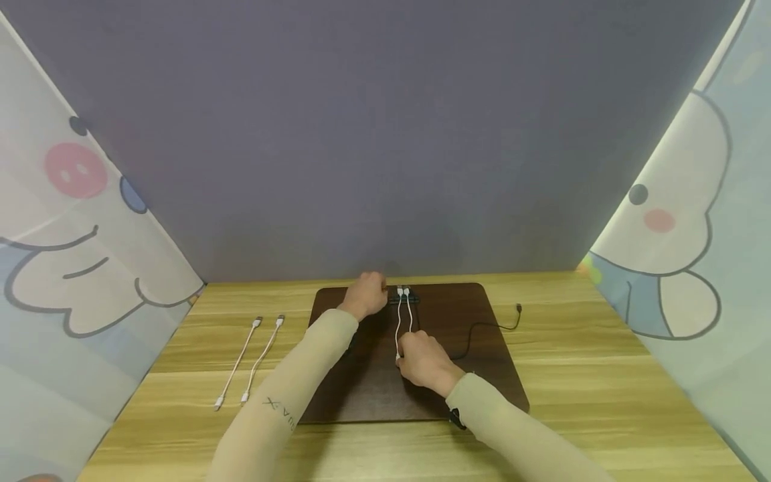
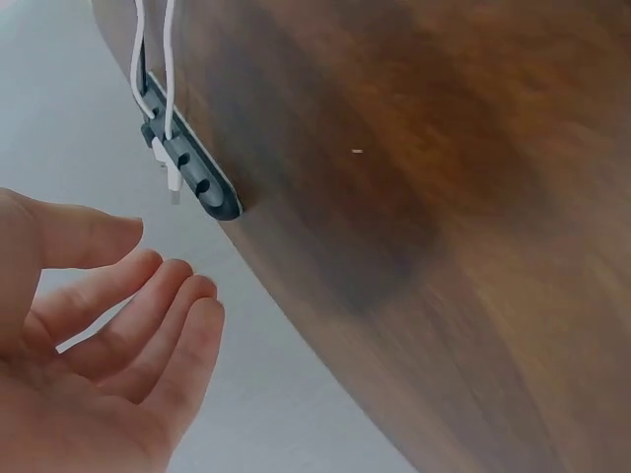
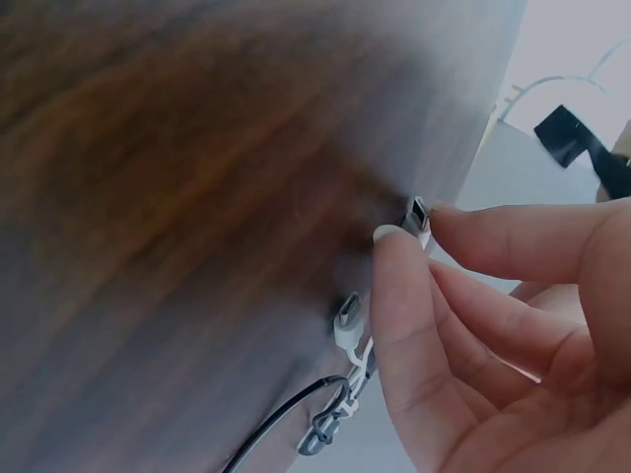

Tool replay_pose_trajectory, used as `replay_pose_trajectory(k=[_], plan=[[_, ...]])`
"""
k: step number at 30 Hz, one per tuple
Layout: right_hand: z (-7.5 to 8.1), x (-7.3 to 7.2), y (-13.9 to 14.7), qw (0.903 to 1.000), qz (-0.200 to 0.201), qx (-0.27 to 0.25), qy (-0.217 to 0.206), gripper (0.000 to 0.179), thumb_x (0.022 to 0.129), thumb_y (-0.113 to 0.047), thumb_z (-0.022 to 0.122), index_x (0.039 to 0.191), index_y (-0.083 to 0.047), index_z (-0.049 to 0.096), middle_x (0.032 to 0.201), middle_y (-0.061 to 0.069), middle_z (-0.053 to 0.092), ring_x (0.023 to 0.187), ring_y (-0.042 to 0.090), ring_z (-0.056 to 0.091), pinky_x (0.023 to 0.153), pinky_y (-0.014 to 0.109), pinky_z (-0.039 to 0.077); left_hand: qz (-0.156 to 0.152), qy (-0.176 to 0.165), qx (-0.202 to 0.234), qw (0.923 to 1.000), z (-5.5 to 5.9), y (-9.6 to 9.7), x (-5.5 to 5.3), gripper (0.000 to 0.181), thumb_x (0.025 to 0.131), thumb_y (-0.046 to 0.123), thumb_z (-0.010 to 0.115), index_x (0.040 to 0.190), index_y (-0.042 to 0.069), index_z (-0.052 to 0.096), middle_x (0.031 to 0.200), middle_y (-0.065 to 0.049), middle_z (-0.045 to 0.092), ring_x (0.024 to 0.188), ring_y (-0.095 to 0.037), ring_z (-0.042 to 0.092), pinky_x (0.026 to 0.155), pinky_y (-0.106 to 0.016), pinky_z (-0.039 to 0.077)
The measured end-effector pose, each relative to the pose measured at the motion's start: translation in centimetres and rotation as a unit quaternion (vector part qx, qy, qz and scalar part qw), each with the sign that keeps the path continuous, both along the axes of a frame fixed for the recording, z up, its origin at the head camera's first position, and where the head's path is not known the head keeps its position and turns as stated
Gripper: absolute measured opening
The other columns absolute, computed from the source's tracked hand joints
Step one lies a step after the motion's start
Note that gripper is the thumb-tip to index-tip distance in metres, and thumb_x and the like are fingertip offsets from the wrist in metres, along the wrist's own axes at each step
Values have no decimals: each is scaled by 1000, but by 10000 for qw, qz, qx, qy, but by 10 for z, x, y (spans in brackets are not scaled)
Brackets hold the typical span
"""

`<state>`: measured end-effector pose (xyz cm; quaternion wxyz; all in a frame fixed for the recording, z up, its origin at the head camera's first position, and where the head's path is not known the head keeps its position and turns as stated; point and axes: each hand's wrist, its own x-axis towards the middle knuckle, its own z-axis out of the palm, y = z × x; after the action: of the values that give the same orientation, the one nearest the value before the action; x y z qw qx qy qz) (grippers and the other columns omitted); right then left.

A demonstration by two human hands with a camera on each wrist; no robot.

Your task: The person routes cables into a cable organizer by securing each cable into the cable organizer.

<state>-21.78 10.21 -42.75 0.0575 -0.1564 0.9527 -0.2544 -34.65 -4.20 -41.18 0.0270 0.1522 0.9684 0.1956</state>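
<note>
A dark cable clip strip (image 1: pixel 403 299) lies at the far edge of the brown board (image 1: pixel 373 388). Two white USB cables (image 1: pixel 397 328) run from its slots toward me; in the left wrist view their plugs (image 2: pixel 174 179) poke past the strip. My left hand (image 1: pixel 366 294) is just left of the strip, fingers loosely bent and holding nothing. With thumb and index finger, my right hand (image 1: pixel 424 361) pinches the near end of one white cable, its metal connector (image 3: pixel 418 213) showing between the fingertips. The other cable's connector (image 3: pixel 348 320) lies beside it.
Two more white cables (image 1: pixel 237 365) lie on the wooden table (image 1: pixel 602 375) left of the board. A black cable (image 1: pixel 490 325) reaches off the board's right side. A grey panel (image 1: pixel 385 147) stands behind, with cartoon-printed sheets (image 1: pixel 668 221) at both sides.
</note>
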Motion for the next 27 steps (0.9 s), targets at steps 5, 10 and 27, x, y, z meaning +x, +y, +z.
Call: replay_pose_trajectory(k=[5,10,27], plan=[[-1,-1,-3,10000,22,-64,32,26,91,-6,73,68,-13,63,65,-4,59,51,12,52,49,29,44,-166,90,-109,9998,2,-15,14,13,100,10,62,108,6,72,105,-10,69,81,-22,64,69,-39,54],[2,0,-4,9999,10,-97,-55,12,93,-7,72,81,-7,68,74,1,64,52,12,55,51,29,47,-283,116,-170,9994,0,-27,24,19,100,12,63,115,4,71,114,-12,69,91,-26,68,78,-42,58],[3,-4,-22,9961,591,-262,605,6,93,-11,73,89,-7,72,80,1,69,57,8,55,54,29,49,-351,457,-444,9973,2,-69,39,11,97,6,63,103,5,72,104,-11,70,87,-25,68,74,-40,58]])
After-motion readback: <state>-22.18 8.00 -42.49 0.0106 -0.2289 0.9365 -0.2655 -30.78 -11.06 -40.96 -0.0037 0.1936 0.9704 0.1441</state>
